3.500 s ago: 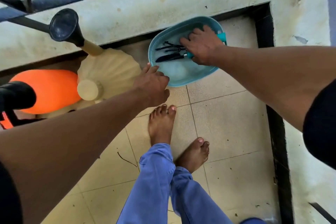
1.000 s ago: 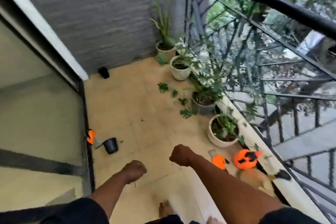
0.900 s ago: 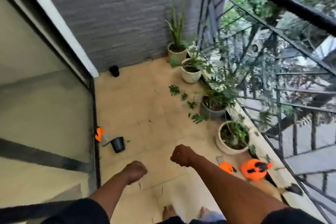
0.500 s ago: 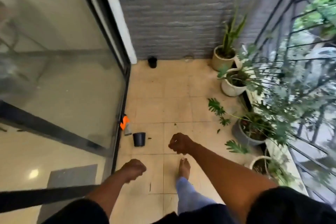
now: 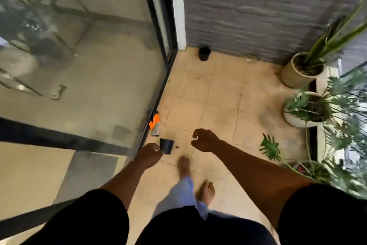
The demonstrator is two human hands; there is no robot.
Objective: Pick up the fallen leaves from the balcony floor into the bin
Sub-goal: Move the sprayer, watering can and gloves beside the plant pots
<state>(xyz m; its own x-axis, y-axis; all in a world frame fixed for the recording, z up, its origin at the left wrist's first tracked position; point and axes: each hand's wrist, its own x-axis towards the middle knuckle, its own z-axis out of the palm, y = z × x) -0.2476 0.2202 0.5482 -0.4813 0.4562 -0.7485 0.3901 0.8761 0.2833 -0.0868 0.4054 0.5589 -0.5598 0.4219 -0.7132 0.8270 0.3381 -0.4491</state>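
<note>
I stand barefoot on the beige tiled balcony floor [image 5: 220,93]. A small black container [image 5: 167,145] sits on the tiles by the sliding door, just right of my left hand [image 5: 150,154]. My right hand [image 5: 204,139] hangs over the tiles a little farther right. Both hands are loosely curled and hold nothing. Small dark bits of leaf litter [image 5: 176,147] lie beside the container, and a thin twig [image 5: 237,103] lies farther ahead. A green lobed leaf [image 5: 270,147] hangs low over the floor at the right; whether it is attached to a plant I cannot tell.
A glass sliding door [image 5: 99,66] runs along the left, with an orange and black tool [image 5: 155,123] at its track. A second black pot [image 5: 204,53] stands by the grey brick wall [image 5: 258,10]. Potted plants [image 5: 301,71] line the right side.
I have left the blue basin with the tools, turned and walked along the balcony. The small black container is now right by my left hand. Both hands stay empty.
</note>
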